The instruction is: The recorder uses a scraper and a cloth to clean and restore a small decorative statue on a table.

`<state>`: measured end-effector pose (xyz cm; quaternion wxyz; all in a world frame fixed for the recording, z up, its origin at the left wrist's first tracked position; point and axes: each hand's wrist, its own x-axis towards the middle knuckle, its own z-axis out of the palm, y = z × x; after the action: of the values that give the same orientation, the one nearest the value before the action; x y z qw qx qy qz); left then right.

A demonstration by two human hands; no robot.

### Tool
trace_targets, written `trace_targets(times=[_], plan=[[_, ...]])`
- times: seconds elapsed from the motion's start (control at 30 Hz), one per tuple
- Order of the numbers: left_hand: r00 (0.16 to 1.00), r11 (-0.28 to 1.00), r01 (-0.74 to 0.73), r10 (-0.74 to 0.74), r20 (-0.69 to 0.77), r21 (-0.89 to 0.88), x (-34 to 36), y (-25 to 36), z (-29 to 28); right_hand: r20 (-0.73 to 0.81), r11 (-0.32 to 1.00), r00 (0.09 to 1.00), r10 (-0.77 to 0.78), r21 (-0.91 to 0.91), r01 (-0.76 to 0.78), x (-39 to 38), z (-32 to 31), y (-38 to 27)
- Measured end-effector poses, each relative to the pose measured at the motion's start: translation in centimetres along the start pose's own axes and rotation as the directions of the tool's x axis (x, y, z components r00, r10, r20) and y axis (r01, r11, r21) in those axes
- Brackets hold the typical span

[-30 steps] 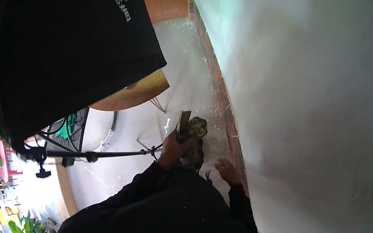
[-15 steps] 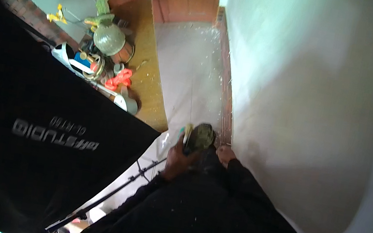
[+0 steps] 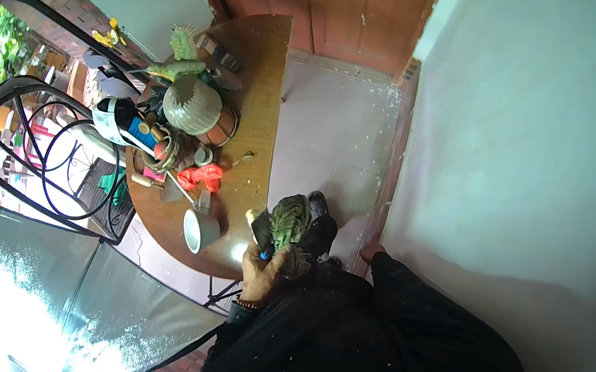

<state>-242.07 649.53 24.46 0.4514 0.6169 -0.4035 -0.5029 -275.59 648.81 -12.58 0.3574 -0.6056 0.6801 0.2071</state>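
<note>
My left hand [image 3: 260, 270] is closed on a crumpled green-and-grey cloth [image 3: 288, 224] together with a dark tool [image 3: 262, 232] that has a pale tip and a blue part, its exact kind unclear. Both are held just above my dark shoe [image 3: 320, 233], near the rounded end of the wooden table [image 3: 251, 162]. My right hand [image 3: 370, 251] is low beside the reddish skirting [image 3: 387, 193] at the right wall, mostly behind my dark clothing, its fingers not clear.
The table carries a glass vase [image 3: 192, 109], red plastic [image 3: 201, 175], a white cup [image 3: 200, 231] and several tools. A black metal chair [image 3: 14, 91] stands left, a silvery light box [image 3: 28, 291] lower left. A white wall [image 3: 533, 146] runs right; a wooden door [image 3: 355, 6] is ahead.
My view has swung round, bringing the cluttered table and door into sight and the silvery face of the light box. My right hand has moved to the skirting. My left hand still holds the cloth.
</note>
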Motion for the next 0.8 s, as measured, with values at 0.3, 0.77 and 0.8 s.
trace_targets(times=[0.3,0.77,0.8], plan=[[0.920,0.964,-0.109,0.006,-0.392,-0.242,10.8,6.0,0.3,0.030,0.961,0.988,-0.152,0.238,0.141,7.2,-21.0,-2.8],[0.816,0.974,-0.198,0.103,-0.569,-0.107,33.8,8.3,7.5,0.193,0.859,0.858,-0.476,-0.110,0.501,36.1,-44.9,-5.1],[0.813,0.973,-0.203,0.107,-0.572,-0.107,35.9,9.4,8.0,0.165,0.825,0.858,-0.487,-0.234,0.514,39.7,-48.4,-7.6]])
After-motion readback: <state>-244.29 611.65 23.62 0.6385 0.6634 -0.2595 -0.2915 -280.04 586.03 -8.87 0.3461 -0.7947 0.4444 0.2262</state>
